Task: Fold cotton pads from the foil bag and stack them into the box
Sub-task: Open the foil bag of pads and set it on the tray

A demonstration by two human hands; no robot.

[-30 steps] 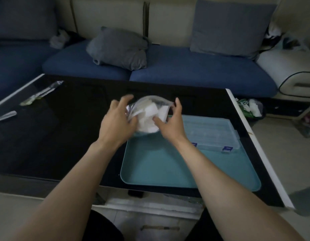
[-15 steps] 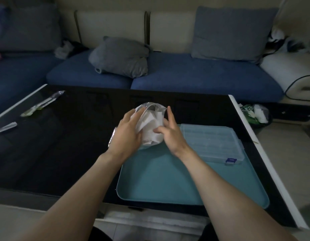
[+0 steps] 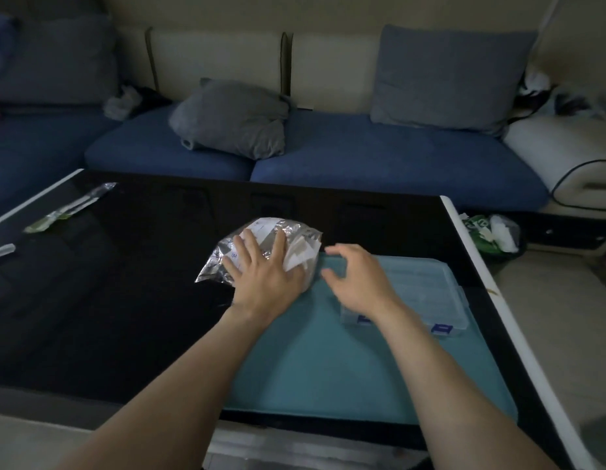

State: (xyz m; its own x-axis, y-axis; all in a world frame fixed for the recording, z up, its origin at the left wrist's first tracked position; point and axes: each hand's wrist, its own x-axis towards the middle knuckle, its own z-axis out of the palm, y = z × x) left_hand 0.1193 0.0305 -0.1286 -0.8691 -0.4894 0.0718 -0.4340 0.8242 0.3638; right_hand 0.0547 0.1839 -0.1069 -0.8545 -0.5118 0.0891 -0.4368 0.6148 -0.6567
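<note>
The silver foil bag (image 3: 227, 257) lies on the black table at the teal tray's far left corner, white cotton pads (image 3: 300, 254) showing at its right end. My left hand (image 3: 264, 276) rests flat on top of the bag with fingers spread. My right hand (image 3: 356, 279) hovers just right of the bag, fingers loosely curled and holding nothing, above the left end of the clear plastic box (image 3: 427, 293). The box lies closed on the tray's far right part, two blue latches facing me.
The teal tray (image 3: 328, 371) sits on the black glass table (image 3: 108, 283), near its right edge. A long wrapper (image 3: 71, 206) and a small clear item (image 3: 1, 251) lie at the far left. A blue sofa with grey cushions stands behind; a small bin (image 3: 491, 234) is right.
The bag was held up between both hands; now it lies on the table under my left hand. My right hand has let go and moved right, over the box.
</note>
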